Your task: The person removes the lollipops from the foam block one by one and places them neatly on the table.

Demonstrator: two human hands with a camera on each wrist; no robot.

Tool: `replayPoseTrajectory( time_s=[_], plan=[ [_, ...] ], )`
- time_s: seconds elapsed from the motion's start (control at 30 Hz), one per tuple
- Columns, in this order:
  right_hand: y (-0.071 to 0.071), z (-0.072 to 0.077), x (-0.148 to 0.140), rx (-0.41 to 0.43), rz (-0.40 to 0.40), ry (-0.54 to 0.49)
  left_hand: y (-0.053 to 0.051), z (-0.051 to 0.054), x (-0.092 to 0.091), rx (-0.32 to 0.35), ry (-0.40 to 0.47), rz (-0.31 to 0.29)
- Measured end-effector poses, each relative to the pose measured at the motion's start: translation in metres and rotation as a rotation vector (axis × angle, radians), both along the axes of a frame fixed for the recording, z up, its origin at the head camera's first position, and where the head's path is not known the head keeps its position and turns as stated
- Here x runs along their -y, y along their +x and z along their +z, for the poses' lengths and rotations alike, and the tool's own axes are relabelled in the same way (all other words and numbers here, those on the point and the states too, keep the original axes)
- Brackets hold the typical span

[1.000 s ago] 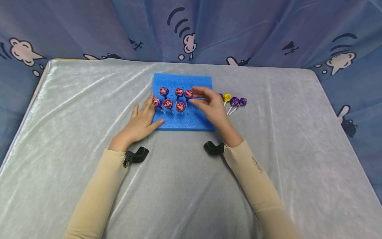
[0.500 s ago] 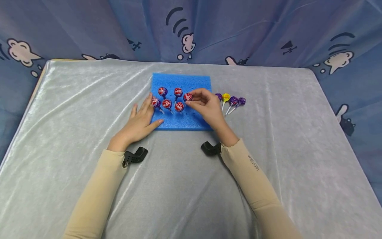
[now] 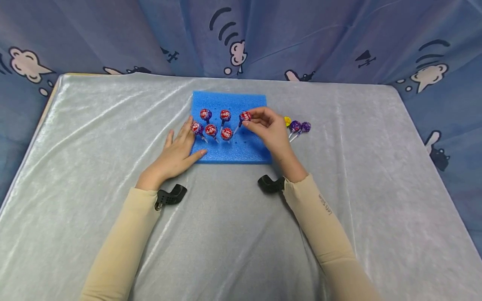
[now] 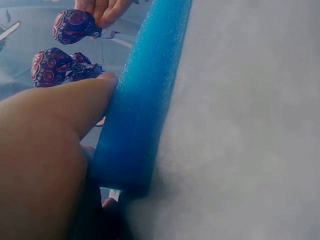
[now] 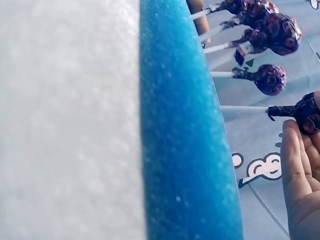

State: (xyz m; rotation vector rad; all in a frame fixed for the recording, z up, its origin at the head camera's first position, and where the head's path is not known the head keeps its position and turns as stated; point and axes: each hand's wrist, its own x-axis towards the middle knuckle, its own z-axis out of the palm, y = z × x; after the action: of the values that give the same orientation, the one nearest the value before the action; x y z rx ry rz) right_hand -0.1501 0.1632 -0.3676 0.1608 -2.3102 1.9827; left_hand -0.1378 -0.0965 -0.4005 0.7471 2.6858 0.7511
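A blue foam block (image 3: 241,155) lies on the cloth with several red-and-purple lollipops (image 3: 211,131) standing in it on white sticks. My right hand (image 3: 274,131) pinches the wrapped head of the rightmost lollipop (image 3: 245,116), whose stick slants down to the foam. In the right wrist view that lollipop (image 5: 307,114) is at the right edge, fingers around its head. My left hand (image 3: 175,154) rests at the block's left edge, fingers spread and thumb along the front. The left wrist view shows that thumb (image 4: 65,110) on the foam (image 4: 145,85).
To the right of the block lie a yellow lollipop (image 3: 288,121) and purple ones (image 3: 295,126), partly behind my right hand. Grey cloth (image 3: 376,167) covers the table; a patterned blue curtain (image 3: 320,37) hangs behind it.
My right hand first went slightly left with the lollipop, then back right, and the stick now leans rightward toward its head. My left hand has stayed in place.
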Motion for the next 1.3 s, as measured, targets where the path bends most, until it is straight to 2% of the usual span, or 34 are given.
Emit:
replayPoseTrajectory(
  time_s=[0.2,0.77,1.0,1.3],
  plan=[
    [-0.001,0.001,-0.006,-0.001,-0.029,0.026,0.0,-0.001,0.0,0.003,-0.002,0.002],
    [-0.006,0.004,-0.021,-0.002,-0.071,-0.083,0.0,-0.001,-0.001,0.0,0.003,0.01],
    [-0.006,0.006,-0.027,-0.01,-0.085,-0.067,0.0,0.0,-0.001,0.001,0.001,0.012],
    [-0.008,0.01,-0.042,-0.022,-0.129,-0.119,0.0,0.0,-0.001,0.006,0.008,0.013]
  ],
)
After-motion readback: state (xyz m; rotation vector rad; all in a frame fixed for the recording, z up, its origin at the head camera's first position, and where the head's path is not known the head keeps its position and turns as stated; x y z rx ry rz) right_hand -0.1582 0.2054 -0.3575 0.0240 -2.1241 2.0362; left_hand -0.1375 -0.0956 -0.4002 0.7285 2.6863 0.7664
